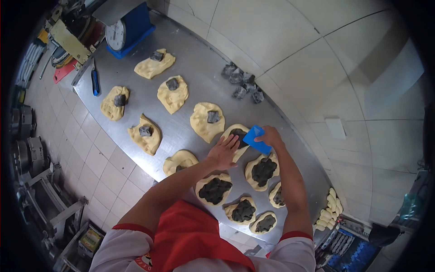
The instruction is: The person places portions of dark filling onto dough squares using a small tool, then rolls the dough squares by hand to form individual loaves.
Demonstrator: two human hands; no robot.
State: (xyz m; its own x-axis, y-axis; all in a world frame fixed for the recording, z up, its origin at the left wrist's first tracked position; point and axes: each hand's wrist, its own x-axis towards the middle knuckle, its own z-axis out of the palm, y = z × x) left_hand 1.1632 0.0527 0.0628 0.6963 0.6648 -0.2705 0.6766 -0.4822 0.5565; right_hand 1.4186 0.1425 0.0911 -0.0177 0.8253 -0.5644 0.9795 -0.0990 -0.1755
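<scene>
Left hand (222, 153), fingers slightly spread, touched dark filling (237, 133) atop flattened dough (239, 155); right hand (271, 137) pinched a blue scraper (261, 146) at the dough's edge.

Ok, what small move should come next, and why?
I'd probably press the dark filling outward with the left hand: its fingers rest on it, pale dough shows bare beyond it, and the right hand holds the blue scraper close by.

Person in a white short-sleeved shirt (120, 249) and red apron (190, 235).
Red bands (136, 228) trim both sleeves (292, 254); a partly visible emblem (146, 262) sits near the apron's left edge; left hand (222, 153) and right hand (270, 137) are bare.
</scene>
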